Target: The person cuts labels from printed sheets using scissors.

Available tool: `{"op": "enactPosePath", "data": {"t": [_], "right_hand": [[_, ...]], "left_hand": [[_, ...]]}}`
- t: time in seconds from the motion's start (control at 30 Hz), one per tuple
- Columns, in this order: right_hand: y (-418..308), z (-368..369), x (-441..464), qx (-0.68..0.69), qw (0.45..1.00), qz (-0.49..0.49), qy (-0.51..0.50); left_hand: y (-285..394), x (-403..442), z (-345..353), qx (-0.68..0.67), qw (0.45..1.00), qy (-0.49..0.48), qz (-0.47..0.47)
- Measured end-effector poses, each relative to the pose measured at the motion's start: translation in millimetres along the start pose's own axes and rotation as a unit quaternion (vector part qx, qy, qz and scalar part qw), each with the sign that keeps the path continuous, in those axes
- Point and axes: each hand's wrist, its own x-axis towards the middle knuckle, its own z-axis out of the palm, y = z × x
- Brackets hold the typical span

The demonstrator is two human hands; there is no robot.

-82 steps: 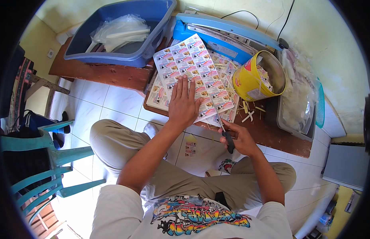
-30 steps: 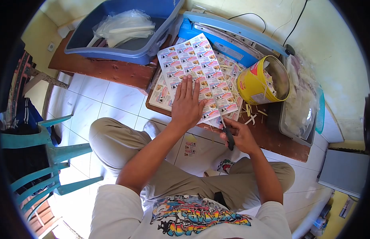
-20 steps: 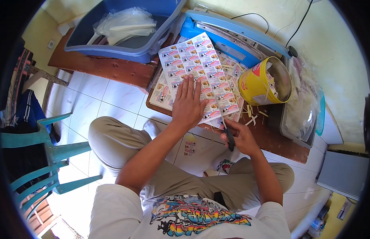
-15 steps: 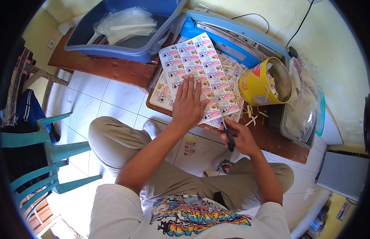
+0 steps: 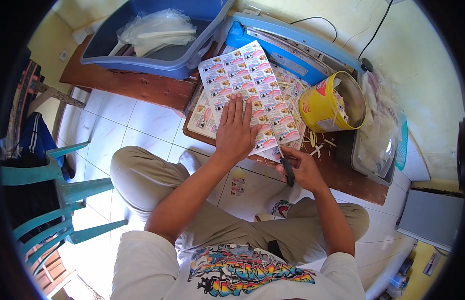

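Observation:
My left hand (image 5: pixel 236 131) lies flat on a printed label sheet (image 5: pixel 241 75), fingers stretched toward its upper part. Black-handled scissors (image 5: pixel 288 173) are gripped in my right hand (image 5: pixel 301 169), their blades pointing up the sheet near its lower right edge. A line runs up the sheet from the blades, between its right column and the rest. Under the sheet lie more printed sheets (image 5: pixel 202 120) on a low brown bench (image 5: pixel 357 181). Whether the scissor blades are parted is hard to tell.
A blue paper trimmer (image 5: pixel 287 57) stands behind the sheet. To its right are a yellow bucket (image 5: pixel 317 110) and a grey bin of plastic (image 5: pixel 375 145). A blue tub (image 5: pixel 137 65) sits at the upper left, a green chair (image 5: pixel 87 187) at the left. Paper scraps (image 5: pixel 317 149) litter the bench.
Since the earliest frame the view has shifted slightly, moving the bench items a little to the right. My left hand stays flat on the sheet and the scissors remain in my right hand.

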Motion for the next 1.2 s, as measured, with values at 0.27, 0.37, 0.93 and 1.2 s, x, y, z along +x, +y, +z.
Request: {"op": "enactPosePath", "data": {"t": [0.27, 0.37, 0.93, 1.2], "right_hand": [[4.5, 0.5, 6.7, -0.01, 1.0, -0.005, 0.022], [6.6, 0.3, 7.4, -0.008, 1.0, -0.003, 0.02], [-4.4, 5.7, 15.4, 0.0, 1.0, 0.004, 0.019], [-7.7, 8.6, 15.7, -0.02, 0.999, 0.007, 0.025]], "left_hand": [[0.1, -0.4, -2.4, 0.004, 1.0, -0.013, 0.001], [0.2, -0.3, -3.4, 0.008, 1.0, -0.015, 0.001], [-0.4, -0.6, -2.7, 0.008, 1.0, -0.012, 0.004], [0.1, 0.1, -3.6, 0.004, 1.0, -0.015, 0.001]]}}
